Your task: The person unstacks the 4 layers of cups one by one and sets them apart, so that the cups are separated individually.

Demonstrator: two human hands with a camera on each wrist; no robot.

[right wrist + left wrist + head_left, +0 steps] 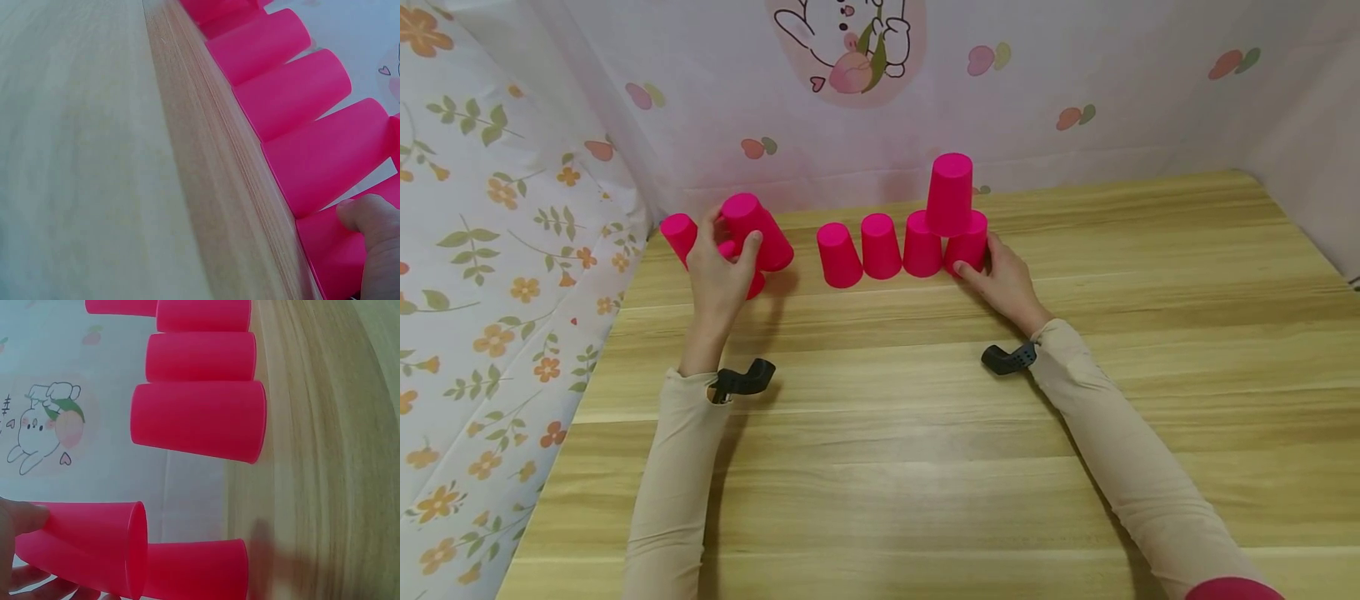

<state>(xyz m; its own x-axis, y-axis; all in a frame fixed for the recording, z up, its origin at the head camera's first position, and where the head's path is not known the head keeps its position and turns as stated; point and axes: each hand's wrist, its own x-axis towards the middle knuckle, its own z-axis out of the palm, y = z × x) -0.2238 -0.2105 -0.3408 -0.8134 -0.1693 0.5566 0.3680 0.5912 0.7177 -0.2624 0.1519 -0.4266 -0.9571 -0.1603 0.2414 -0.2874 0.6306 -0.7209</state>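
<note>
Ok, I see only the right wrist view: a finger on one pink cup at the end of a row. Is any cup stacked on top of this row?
Observer: Yes. One top cup stands upside down on the end cup and its neighbour.
Operator: And what does the left hand do?
Observer: The left hand holds a tilted cup off the table, over a lower cup.
Operator: Are there more cups on that side?
Observer: One, the far-left cup, upside down beside that hand.
</note>
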